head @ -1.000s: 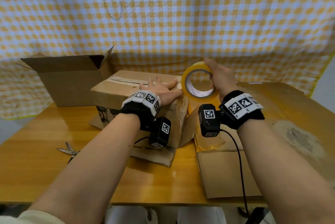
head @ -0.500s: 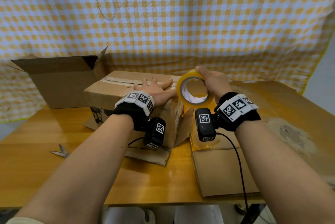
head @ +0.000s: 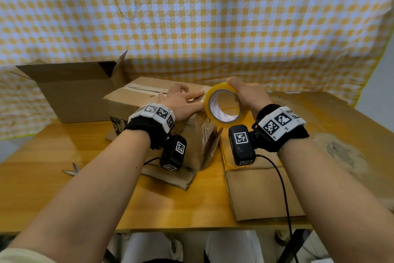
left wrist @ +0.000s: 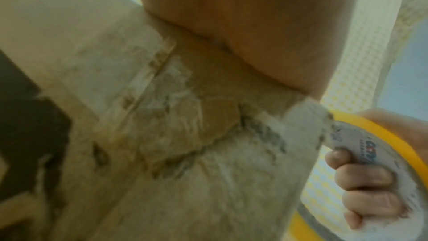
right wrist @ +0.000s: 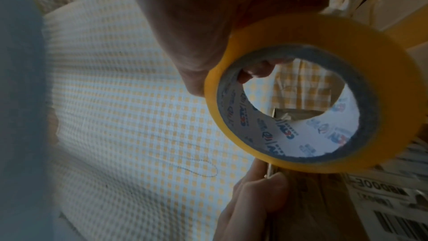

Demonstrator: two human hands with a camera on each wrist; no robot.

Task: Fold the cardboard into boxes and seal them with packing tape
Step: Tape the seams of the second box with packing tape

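We count two standing cardboard boxes: one closed box, one open box. We count one flattened cardboard sheet, one tape roll, one pair of scissors, one table, two hands: left hand, right hand.

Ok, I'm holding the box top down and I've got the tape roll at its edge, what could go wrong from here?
1. The left hand lies flat on the box, fingers by the roll; tape could stick to them.
2. The right hand grips the roll in the air beside the box's corner, so the strip may run crooked.
3. The box sits on loose cardboard and may slide when you pull.
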